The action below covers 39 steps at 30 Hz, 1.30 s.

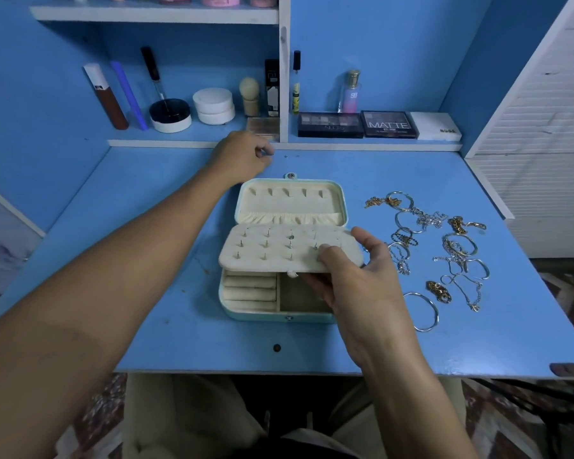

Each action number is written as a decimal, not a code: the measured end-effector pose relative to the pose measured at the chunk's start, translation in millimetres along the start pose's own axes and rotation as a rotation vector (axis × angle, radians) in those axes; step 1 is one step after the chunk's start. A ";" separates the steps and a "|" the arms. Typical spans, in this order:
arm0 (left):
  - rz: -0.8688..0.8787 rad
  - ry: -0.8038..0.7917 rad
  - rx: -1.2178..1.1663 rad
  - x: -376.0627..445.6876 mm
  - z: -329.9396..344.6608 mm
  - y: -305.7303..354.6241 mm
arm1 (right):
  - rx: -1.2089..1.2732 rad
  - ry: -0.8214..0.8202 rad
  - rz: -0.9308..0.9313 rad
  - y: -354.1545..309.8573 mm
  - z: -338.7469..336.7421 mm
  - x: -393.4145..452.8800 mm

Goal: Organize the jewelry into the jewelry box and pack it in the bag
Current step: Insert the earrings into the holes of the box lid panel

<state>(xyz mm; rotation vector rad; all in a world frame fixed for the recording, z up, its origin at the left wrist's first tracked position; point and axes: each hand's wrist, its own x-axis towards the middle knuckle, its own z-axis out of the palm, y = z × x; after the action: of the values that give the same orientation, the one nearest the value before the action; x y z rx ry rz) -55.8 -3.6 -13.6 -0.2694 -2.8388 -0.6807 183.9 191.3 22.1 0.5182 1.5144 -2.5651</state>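
A pale teal jewelry box (246, 311) lies open in the middle of the blue desk, its lid (292, 202) tipped back. My right hand (355, 276) grips the right end of the cream earring panel (279, 251), holding it lifted above the box's lower compartments. Several stud earrings are pinned in the panel. My left hand (242, 157) hovers behind the box near the shelf edge, fingers pinched together; something tiny may be between them, too small to tell. A pile of gold and silver jewelry (444, 246) lies to the right of the box. No bag is in view.
Along the back shelf (196, 144) stand cosmetics: tubes, a black jar (169, 115), white jars, a brush, bottles and eyeshadow palettes (358, 124). A white slatted panel (544, 127) borders the desk on the right. The desk's front edge (246, 372) is above my lap.
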 end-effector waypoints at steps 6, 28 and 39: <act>0.018 0.005 0.014 0.4 -1.1 2.1 | 0.009 -0.002 -0.002 0.2 0.6 -0.3; -0.013 -0.047 0.085 -0.7 -7.8 14.9 | 0.025 -0.023 -0.006 -0.4 -0.8 -1.1; 0.088 -0.134 0.229 2.1 -15.8 26.2 | 0.024 -0.015 -0.003 1.2 -1.5 0.0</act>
<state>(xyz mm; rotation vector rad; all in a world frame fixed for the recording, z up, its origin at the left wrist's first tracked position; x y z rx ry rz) -49.4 12.4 11.8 -0.4127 -2.9751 -0.3275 184.5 192.0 20.5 0.4990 1.4827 -2.5861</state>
